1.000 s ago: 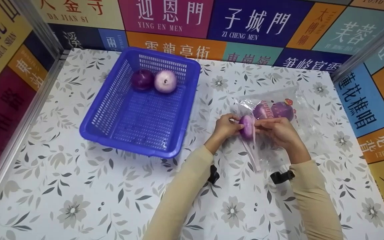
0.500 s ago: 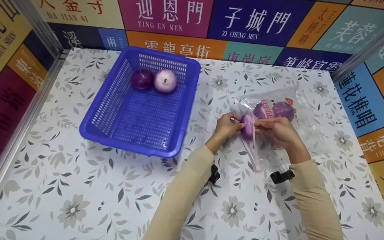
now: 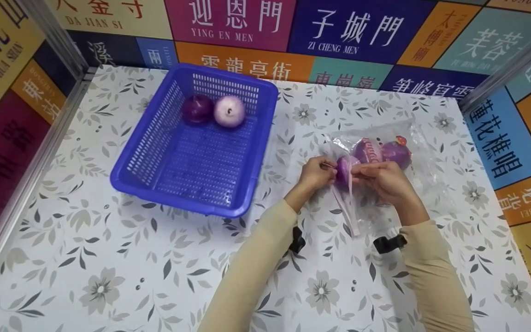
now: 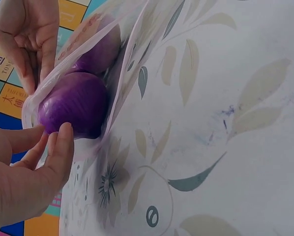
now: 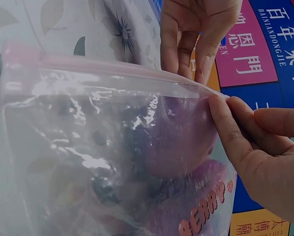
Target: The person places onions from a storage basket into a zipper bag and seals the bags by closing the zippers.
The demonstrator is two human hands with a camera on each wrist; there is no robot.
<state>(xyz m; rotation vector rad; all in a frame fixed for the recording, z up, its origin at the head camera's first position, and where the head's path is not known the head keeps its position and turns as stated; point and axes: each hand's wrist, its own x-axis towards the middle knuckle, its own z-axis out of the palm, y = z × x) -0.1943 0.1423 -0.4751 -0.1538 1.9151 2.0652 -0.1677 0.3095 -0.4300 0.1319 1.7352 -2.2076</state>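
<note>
A purple onion (image 4: 75, 103) lies just inside the mouth of a clear zip bag (image 5: 83, 147) with a pink closure strip. My left hand (image 3: 316, 174) is at the bag's mouth; in the left wrist view its loosely bent fingertips (image 4: 63, 135) touch the near end of the onion. On the other side, my right hand (image 3: 383, 180) pinches the bag's upper edge between thumb and finger. Further in the bag are two more purple onions, one (image 3: 368, 150) beside the other (image 3: 395, 154), partly covered by red printing.
A blue plastic basket (image 3: 191, 210) stands to the left, holding a dark purple onion (image 3: 197, 109) and a paler onion (image 3: 229, 111) at its far end. The table (image 3: 178, 276) has a floral cover. Printed panels (image 3: 348, 27) wall the back and sides.
The onion at the bag's mouth has moved right, deeper into the bag, and the two inside have shifted slightly right. My left fingers have loosened from it; the right hand stays on the edge.
</note>
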